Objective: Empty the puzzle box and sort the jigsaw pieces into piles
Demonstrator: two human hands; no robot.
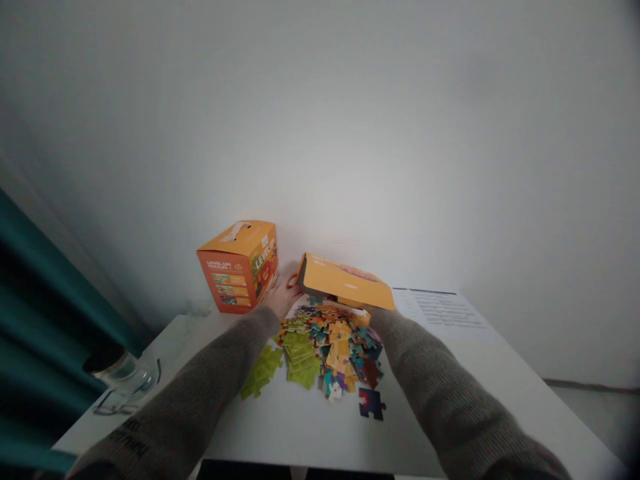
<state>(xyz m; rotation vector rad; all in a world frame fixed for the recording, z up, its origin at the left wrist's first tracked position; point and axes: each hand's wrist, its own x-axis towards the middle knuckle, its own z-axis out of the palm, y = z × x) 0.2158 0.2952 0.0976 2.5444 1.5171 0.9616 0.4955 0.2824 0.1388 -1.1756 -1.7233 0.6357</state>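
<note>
A yellow-orange cardboard box [347,277] sits tilted behind a pile of jigsaw pieces [340,340], its dark open side facing down toward them. My left hand [283,298] is at the box's left end, fingers curled at its edge. Under the right part of the box goes my right hand [375,313]; its fingers are hidden there. The pile mixes yellow, orange, teal and dark pieces, with lime-green pieces [301,357] on its left. One dark blue and red piece [371,404] lies apart at the front right.
An upright orange puzzle box [233,280] with a top handle stands left of my left hand, near the wall. A glass jar with a dark lid [123,370] and eyeglasses [115,403] are at the left edge. Printed paper [440,310] lies at the back right.
</note>
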